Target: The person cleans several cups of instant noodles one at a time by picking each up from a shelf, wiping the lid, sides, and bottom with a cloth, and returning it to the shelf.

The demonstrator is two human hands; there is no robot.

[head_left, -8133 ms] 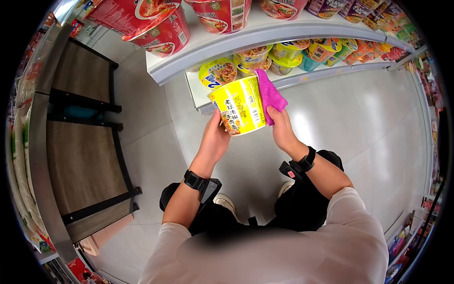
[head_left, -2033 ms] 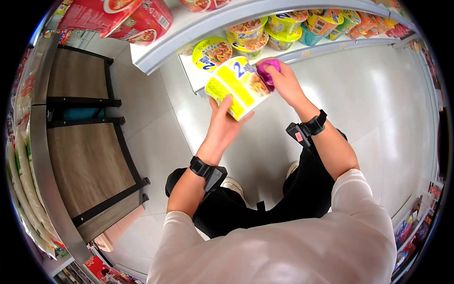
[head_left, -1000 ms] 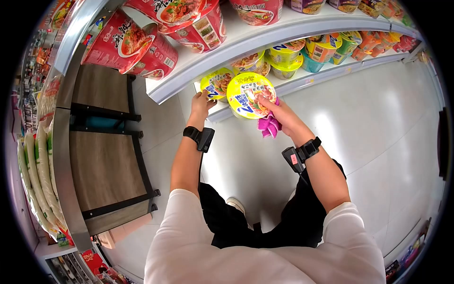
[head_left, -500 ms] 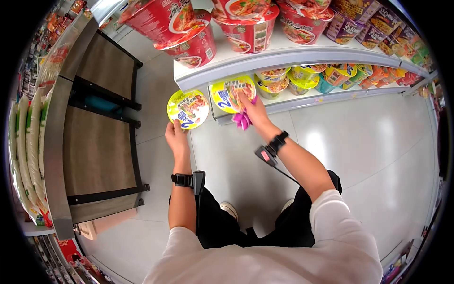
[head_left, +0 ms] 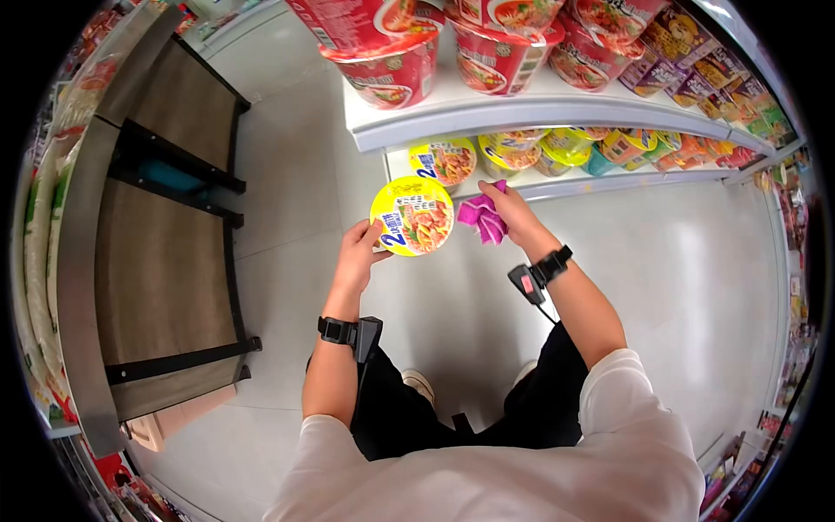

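My left hand (head_left: 357,256) grips the left edge of a yellow-rimmed noodle bowl (head_left: 412,217), its printed lid facing up, in front of the lower shelf. To its right, my right hand (head_left: 511,212) holds a crumpled purple cloth (head_left: 484,215), apart from the held bowl. Behind the held bowl, another yellow noodle bowl (head_left: 444,162) sits at the left end of the lower shelf (head_left: 574,184). More yellow-lidded bowls (head_left: 511,151) stand to the right of it.
Red noodle tubs (head_left: 391,74) are stacked on the upper white shelf (head_left: 487,113), with purple packs (head_left: 678,39) to their right. A wood-panelled stand (head_left: 170,278) with a metal edge is on the left. Grey floor tiles (head_left: 678,261) lie below the shelves.
The left-hand bowl has moved right, towards the middle. My right hand has come off the shelf bowl and drawn right with the cloth. That bowl now sits further back on the shelf.
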